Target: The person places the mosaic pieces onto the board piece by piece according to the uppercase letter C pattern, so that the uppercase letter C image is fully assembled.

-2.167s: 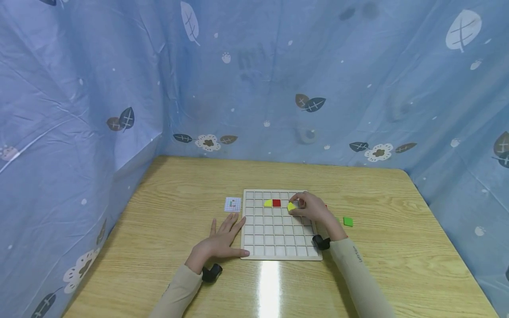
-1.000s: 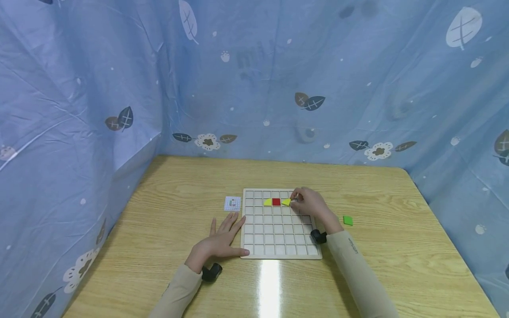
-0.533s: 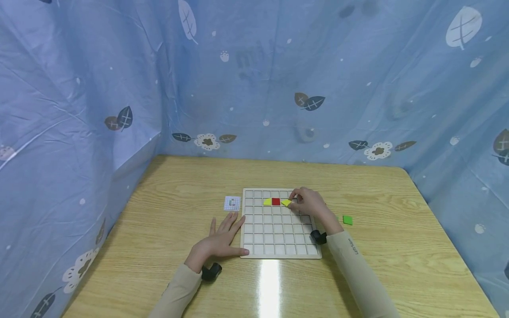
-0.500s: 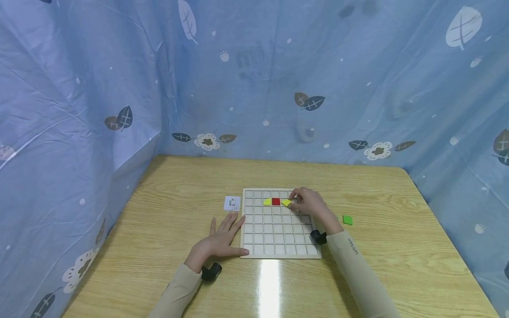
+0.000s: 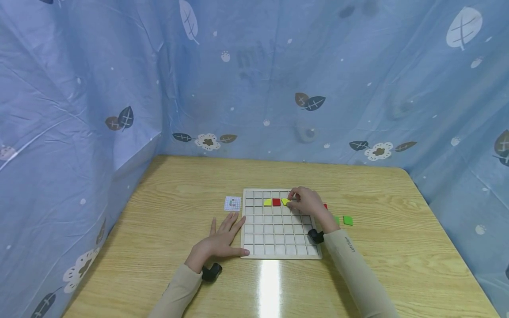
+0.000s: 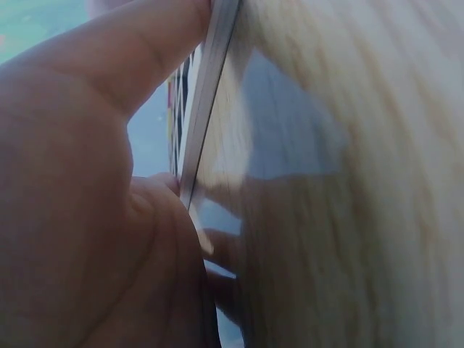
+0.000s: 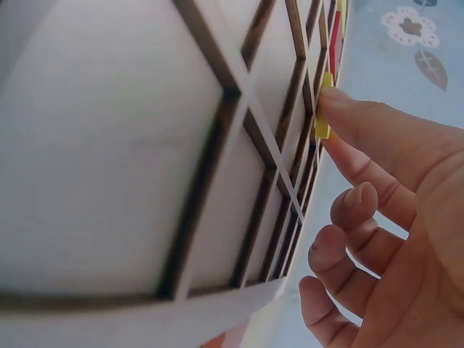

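In the head view a white grid board (image 5: 274, 229) lies on the table. My right hand (image 5: 309, 203) pinches a yellow tile (image 5: 285, 202) between thumb and finger at a cell of the second row. The right wrist view shows that yellow tile (image 7: 323, 123) at the thumb tip, its other fingers curled loosely. Left of it sit a red square tile (image 5: 276, 202) and a yellow tile with one rounded corner (image 5: 268, 202). My left hand (image 5: 220, 240) lies with spread fingers along the board's left edge, thumb touching the near corner.
A small card with a printed grid pattern (image 5: 232, 203) lies left of the board. Right of the board are a green tile (image 5: 348, 220), another green piece (image 5: 337, 219) and a red piece (image 5: 325, 206), partly behind the right forearm. Blue curtains enclose the wooden table (image 5: 191, 185).
The right hand has brought the yellow tile left to the cell beside the red tile, where it has turned a little. The left hand has stayed at the board's edge.
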Available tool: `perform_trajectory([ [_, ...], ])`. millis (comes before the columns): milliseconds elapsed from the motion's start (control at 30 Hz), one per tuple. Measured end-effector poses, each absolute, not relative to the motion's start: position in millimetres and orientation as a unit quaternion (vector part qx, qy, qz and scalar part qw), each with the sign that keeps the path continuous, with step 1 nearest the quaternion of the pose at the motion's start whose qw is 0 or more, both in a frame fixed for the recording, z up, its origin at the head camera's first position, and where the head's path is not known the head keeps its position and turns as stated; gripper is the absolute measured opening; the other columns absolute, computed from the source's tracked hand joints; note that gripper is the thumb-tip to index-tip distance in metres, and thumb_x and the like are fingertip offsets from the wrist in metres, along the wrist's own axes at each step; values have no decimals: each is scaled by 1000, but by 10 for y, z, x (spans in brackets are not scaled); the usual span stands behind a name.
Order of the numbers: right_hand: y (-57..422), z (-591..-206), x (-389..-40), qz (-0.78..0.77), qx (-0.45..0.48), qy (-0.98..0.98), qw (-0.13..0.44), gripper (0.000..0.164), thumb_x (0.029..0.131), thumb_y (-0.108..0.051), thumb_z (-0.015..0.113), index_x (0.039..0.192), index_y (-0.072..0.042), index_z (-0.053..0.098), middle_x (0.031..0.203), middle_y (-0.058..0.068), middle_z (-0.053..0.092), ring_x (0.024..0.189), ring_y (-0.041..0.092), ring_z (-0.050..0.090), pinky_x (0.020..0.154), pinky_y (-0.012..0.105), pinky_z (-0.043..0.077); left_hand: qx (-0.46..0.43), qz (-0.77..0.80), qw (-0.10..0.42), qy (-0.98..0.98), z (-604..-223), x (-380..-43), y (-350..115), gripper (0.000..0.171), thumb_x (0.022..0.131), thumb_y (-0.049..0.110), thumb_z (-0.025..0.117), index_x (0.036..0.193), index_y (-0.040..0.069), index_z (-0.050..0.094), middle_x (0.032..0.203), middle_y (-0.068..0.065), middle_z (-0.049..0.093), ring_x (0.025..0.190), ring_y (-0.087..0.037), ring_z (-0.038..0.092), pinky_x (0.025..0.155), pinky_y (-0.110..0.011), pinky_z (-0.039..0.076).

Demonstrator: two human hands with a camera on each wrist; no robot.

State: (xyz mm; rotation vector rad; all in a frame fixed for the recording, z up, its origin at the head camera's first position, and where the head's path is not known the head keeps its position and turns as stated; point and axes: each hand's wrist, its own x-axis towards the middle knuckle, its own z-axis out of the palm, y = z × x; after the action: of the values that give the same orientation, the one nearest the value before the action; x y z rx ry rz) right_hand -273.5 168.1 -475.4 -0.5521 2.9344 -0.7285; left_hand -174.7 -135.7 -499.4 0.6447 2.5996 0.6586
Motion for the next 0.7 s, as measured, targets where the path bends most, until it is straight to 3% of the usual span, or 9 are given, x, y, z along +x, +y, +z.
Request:
perform_trajectory([
  [700,1660,-4811,-2697,-279,-157,946,57,16,82,-23,71,93,-12,67,62,1,49,53,14,37,51,26,29,231,238,188,924,-5007,-1742,-1357,96,79,59,61,151,19,10,157,-9,0,143,-29,-9,105,-62,-14],
])
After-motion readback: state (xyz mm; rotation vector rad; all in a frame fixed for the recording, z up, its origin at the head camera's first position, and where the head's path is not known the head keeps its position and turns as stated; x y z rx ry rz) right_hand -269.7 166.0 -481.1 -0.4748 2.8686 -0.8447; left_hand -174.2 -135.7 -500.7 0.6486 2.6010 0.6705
